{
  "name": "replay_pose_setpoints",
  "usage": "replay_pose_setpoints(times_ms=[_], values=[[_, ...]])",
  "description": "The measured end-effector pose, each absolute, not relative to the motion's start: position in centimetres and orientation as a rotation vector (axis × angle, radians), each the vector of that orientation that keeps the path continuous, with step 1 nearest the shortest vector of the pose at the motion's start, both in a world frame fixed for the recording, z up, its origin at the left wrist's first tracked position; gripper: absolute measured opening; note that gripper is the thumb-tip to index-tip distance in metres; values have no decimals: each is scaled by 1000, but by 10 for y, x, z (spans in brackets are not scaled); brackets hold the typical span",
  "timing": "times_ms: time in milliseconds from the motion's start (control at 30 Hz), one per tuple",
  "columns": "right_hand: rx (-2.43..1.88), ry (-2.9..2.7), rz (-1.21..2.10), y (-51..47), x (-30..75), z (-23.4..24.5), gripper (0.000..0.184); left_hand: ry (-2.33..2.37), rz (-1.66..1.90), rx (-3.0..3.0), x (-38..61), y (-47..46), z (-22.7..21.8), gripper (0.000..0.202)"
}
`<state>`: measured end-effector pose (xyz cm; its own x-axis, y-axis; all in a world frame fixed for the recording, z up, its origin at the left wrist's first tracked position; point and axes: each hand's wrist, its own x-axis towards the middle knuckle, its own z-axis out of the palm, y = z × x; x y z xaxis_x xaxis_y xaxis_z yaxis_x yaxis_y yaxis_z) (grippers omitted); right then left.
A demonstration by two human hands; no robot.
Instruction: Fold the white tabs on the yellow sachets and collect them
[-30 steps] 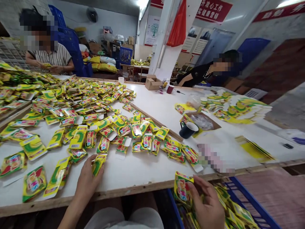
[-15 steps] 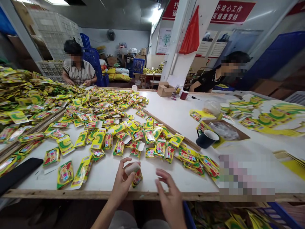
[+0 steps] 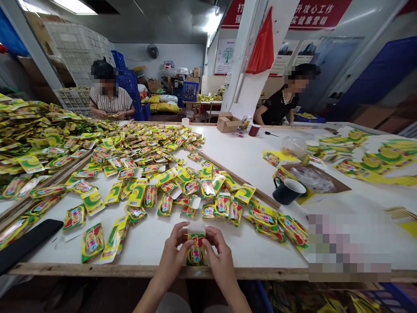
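Observation:
My left hand (image 3: 172, 256) and my right hand (image 3: 220, 261) both pinch one small yellow-green packet (image 3: 196, 248) with a white flap at its top, held upright just above the near edge of the white table (image 3: 156, 243). Fingers of both hands are closed on the packet's sides. Beyond my hands lies a wide spread of similar loose packets (image 3: 169, 187) covering the left and middle of the table.
A dark mug (image 3: 288, 191) stands right of the packets beside a wooden strip (image 3: 241, 180). A black phone (image 3: 26, 243) lies at the near left. A blue crate (image 3: 325, 298) of packets sits below the table. Two other people work at the far side.
My right hand came up from the crate below the table and joined the left hand on the packet. The left hand lifted that packet from the table and brought it to the centre.

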<state>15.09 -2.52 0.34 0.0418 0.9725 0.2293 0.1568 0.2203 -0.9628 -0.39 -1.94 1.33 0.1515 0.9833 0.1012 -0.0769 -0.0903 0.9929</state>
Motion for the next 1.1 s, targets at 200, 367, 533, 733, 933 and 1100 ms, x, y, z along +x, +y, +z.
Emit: replay_pose_setpoints(times_ms=[200,367,533,733,933,1100], values=[[-1189,-1498,872,-20,159,9,20,1056,1174,1316,-7,-18,10,32],[-1188,-1621,853,-8,164,20,16,1113,1119,1408,-8,-12,10,20],[-1165,-1453,880,-2,157,22,16,1087,1275,1372,-3,-11,11,23],[-1092,-1599,813,-11,155,32,15,1148,1225,1546,-3,-14,23,13],[-1152,-1552,794,-10,152,37,16,1194,1231,1461,-1,-11,30,15],[-1232,-1528,829,-2,150,38,22,1214,1209,1406,1,-2,33,16]])
